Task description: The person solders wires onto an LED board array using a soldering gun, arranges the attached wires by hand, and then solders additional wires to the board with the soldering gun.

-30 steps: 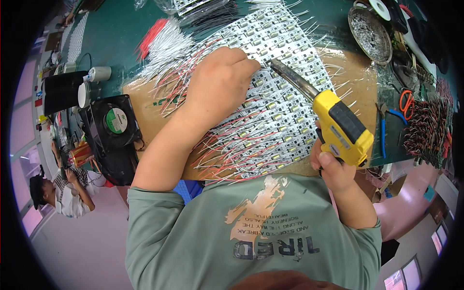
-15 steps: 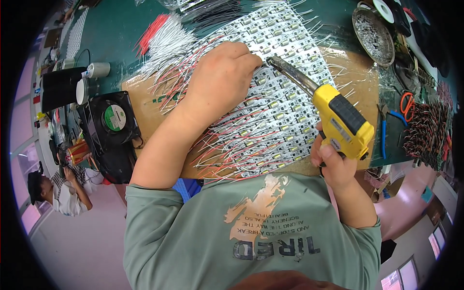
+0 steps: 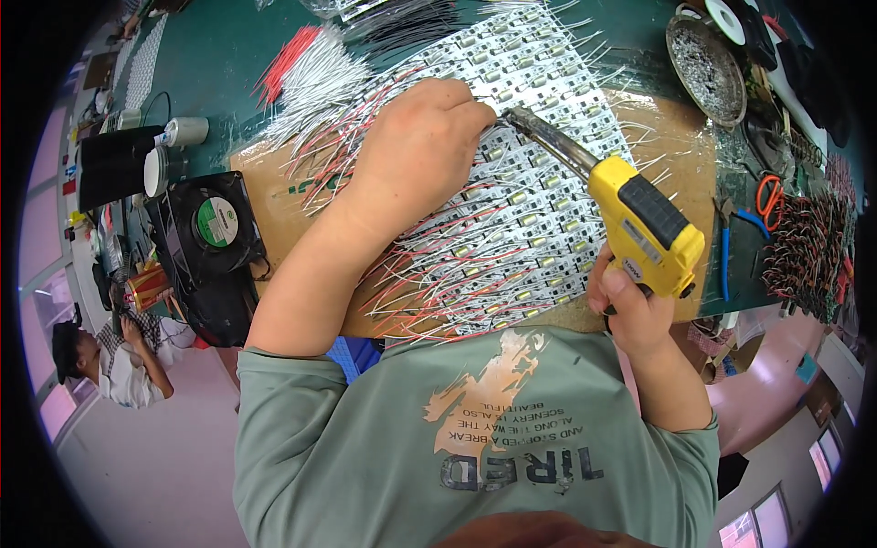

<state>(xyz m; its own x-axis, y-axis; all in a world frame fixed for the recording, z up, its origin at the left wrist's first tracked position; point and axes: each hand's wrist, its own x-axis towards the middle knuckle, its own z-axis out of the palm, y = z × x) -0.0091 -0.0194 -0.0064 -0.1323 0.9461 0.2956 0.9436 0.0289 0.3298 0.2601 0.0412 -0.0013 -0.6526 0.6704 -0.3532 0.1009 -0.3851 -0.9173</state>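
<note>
My right hand is wrapped round the grip of a yellow and black soldering gun. Its dark metal barrel slants up and left, so that the tip is close by the fingertips of my left hand. That hand is closed in a pinch above a panel of small white circuit boards; what it pinches is hidden. Rows of yellowish parts cover the panel, and thin red and white wires stick out along its left and lower sides. Shorter white wire ends show along its right edge.
A brown board lies under the panel. Red and white wire bundles lie beyond my left hand, a black fan at left. To the right are a metal dish, blue-handled cutters, orange-handled scissors and heaped wired pieces.
The soldering gun's body has shifted very slightly up and left, with its tip still beside my left fingertips. My left hand has stayed in place.
</note>
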